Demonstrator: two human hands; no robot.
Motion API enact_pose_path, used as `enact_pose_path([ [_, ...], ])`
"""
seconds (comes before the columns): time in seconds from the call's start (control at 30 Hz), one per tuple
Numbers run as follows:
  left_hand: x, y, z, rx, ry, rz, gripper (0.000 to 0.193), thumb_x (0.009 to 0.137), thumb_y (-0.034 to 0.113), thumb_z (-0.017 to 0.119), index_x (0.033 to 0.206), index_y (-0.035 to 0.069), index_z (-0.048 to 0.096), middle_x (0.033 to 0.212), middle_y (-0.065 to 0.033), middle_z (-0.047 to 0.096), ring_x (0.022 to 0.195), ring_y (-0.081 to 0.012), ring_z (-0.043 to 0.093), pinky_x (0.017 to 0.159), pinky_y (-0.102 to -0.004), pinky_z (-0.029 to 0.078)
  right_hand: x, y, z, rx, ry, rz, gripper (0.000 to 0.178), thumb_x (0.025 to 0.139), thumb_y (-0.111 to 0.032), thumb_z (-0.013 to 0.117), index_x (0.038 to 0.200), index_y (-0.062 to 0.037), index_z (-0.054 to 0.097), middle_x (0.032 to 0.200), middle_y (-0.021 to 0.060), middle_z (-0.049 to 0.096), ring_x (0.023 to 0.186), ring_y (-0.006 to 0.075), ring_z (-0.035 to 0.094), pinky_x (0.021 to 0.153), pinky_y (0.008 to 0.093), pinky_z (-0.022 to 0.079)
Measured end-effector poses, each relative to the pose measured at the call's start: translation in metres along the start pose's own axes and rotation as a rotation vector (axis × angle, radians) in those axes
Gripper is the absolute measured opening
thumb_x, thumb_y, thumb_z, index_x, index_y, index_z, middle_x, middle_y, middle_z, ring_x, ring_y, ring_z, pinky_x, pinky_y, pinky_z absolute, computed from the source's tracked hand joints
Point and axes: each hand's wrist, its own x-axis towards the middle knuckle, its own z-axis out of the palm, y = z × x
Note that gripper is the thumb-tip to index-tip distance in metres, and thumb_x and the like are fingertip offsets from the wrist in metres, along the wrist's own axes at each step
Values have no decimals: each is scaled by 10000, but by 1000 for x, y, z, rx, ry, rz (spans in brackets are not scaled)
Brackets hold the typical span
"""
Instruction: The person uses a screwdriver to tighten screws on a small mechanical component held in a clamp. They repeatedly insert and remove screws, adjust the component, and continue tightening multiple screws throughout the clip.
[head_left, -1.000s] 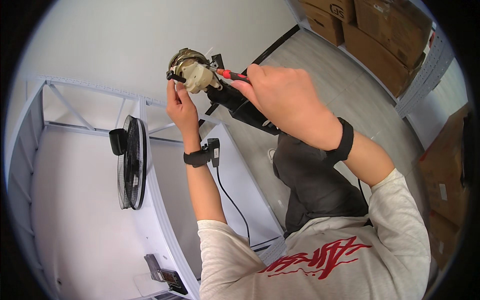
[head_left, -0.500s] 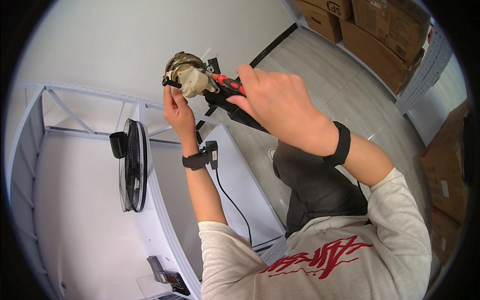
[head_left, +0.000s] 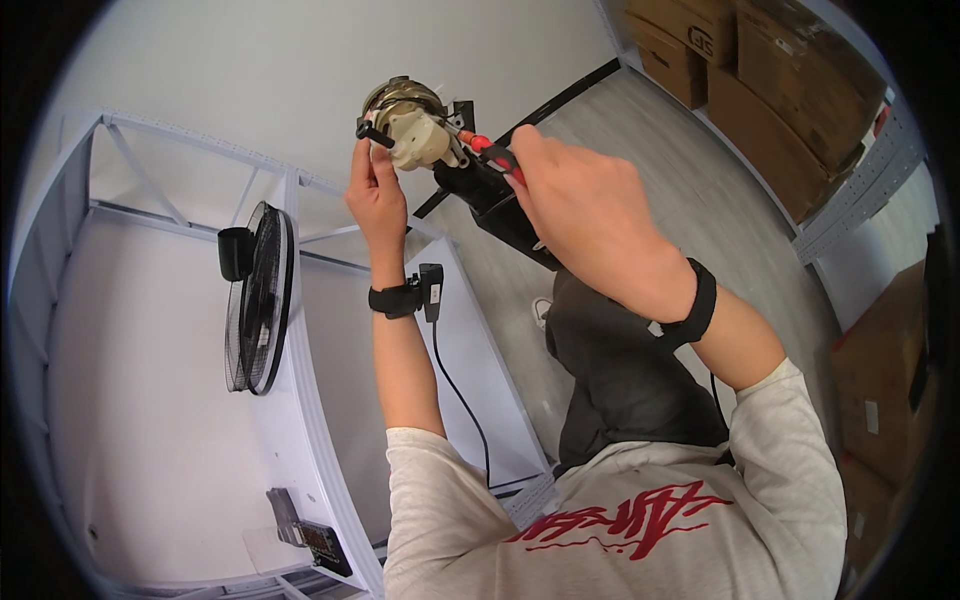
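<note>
A fan motor (head_left: 418,145) with a cream gear housing and a stubby black knob (head_left: 375,135) sits on top of a black stand (head_left: 490,205). My left hand (head_left: 378,205) is closed on the motor's lower left side, its fingertips beside the knob and partly hidden. In my right hand (head_left: 590,200) is a screwdriver (head_left: 490,150) with a red and black handle. The screwdriver points left at the right side of the motor, close to a small metal bracket; whether its tip touches is too small to tell.
A black fan grille (head_left: 262,300) stands on the white shelf rack (head_left: 330,440) at left. Lower down lies a small black device (head_left: 322,548). Cardboard boxes (head_left: 775,125) fill a shelf at far right, with more boxes (head_left: 885,370) below. A cable (head_left: 460,390) hangs from my left wrist.
The whole view has shifted, so the motor and both hands appear a little higher and further right. My right hand has turned slightly on the screwdriver. Both grips stay the same.
</note>
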Motion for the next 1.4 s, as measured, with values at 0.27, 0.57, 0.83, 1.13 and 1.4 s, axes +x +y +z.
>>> enact_pose_path([
  [0.27,-1,2,-1,-5,-7,-5,337,1029,246,581,1218,-31,610,767,15,559,685,-56,418,596,-216,381,-1,-3,-3,63,37,22,289,918,-277,681,801,-43,559,621,93,598,532,286,615,455,380,469],
  [0.57,-3,13,2,27,44,33,376,1020,265,602,1291,5,614,783,9,584,698,-49,429,601,-212,393,-1,-10,0,-83,-55,124,287,878,-235,727,872,-46,511,646,99,607,548,299,616,478,383,477],
  [0.83,0,7,-4,172,11,114,587,846,371,800,1274,10,626,566,24,330,537,-76,305,505,-230,290,-1,-13,-7,35,-14,45,290,883,-246,726,904,-40,523,673,101,608,571,313,614,477,399,462],
  [1.13,-2,12,1,105,20,42,612,821,349,827,1270,-11,619,556,33,334,528,-66,302,512,-215,291,0,-8,-5,28,50,-2,315,885,-286,728,830,-51,524,674,92,607,578,297,626,472,387,471],
  [1.4,-2,15,-1,125,15,27,616,833,354,817,1279,-19,615,555,36,341,531,-61,312,518,-213,302,1,-10,-7,-80,-94,84,312,889,-265,719,864,-45,500,686,92,598,607,299,630,483,386,475],
])
